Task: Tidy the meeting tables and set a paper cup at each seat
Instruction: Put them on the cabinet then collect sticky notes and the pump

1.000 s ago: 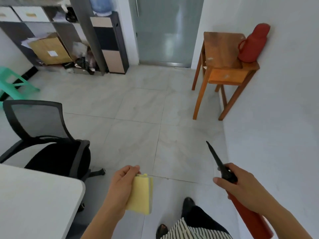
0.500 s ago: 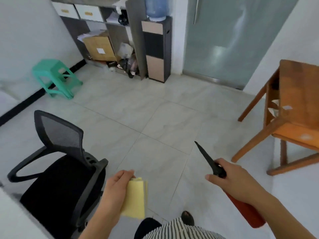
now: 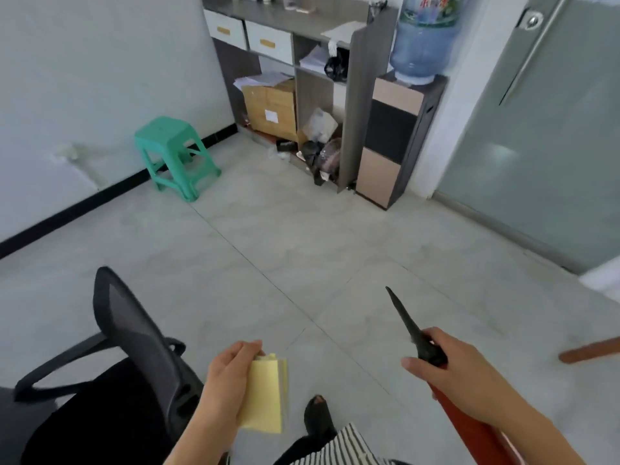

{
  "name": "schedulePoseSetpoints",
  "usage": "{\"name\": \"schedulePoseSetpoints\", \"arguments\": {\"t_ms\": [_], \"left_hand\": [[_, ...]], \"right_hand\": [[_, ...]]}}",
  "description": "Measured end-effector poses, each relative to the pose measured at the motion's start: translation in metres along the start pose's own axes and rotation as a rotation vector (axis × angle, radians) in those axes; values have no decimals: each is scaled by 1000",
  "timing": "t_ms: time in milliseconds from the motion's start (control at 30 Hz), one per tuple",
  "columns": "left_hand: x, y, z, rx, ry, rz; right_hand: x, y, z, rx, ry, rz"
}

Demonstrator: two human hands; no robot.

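My left hand point(image 3: 228, 380) is closed on a pale yellow pad of paper point(image 3: 266, 394), held low in front of me at the bottom centre. At the lower right my right hand point(image 3: 459, 374) grips a long red tool with a black pointed tip point(image 3: 407, 322); the tip points up and away over the floor. Its red body point(image 3: 469, 427) runs back under my wrist. No paper cup and no meeting table appear in this view.
A black mesh office chair point(image 3: 127, 333) stands at the lower left, close to my left arm. Farther off are a green plastic stool point(image 3: 174, 156), a grey shelf unit with boxes and papers point(image 3: 295, 78), a water dispenser point(image 3: 399, 135) and a frosted glass door point(image 3: 543, 135). A wooden leg point(image 3: 590, 352) pokes in at right.
The view has swung left: the wooden side table and red flask have left the frame, the stool and shelf unit have come to the centre. Both hands keep their hold.
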State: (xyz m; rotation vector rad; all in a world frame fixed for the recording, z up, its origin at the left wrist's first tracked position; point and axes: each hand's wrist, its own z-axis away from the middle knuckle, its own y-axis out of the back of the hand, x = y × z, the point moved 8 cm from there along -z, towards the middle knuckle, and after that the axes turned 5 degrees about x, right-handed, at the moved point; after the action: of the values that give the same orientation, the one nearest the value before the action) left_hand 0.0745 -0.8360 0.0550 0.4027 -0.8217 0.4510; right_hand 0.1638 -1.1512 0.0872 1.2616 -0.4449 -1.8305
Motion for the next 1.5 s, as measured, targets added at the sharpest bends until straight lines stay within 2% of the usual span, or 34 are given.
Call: {"name": "schedulePoseSetpoints", "arguments": {"t_ms": [267, 533, 700, 800, 967, 1200, 1500], "left_hand": [[161, -60, -130, -84, -61, -39], [264, -99, -289, 27, 25, -5], [362, -104, -370, 82, -20, 58], [392, -97, -414, 155, 12, 109], [435, -85, -508, 228, 58, 157], [556, -70, -668, 255, 43, 154], [742, -115, -826, 100, -36, 16]], "right_hand": [[-70, 64, -156, 57, -48, -70], [-135, 93, -376, -10, -5, -33], [-245, 120, -520, -82, 153, 90], [-325, 132, -590, -115, 297, 148], [-406, 126, -703, -140, 365, 183], [-462, 109, -842, -211, 223, 85], [-552, 184, -978, -38, 138, -89]]}}
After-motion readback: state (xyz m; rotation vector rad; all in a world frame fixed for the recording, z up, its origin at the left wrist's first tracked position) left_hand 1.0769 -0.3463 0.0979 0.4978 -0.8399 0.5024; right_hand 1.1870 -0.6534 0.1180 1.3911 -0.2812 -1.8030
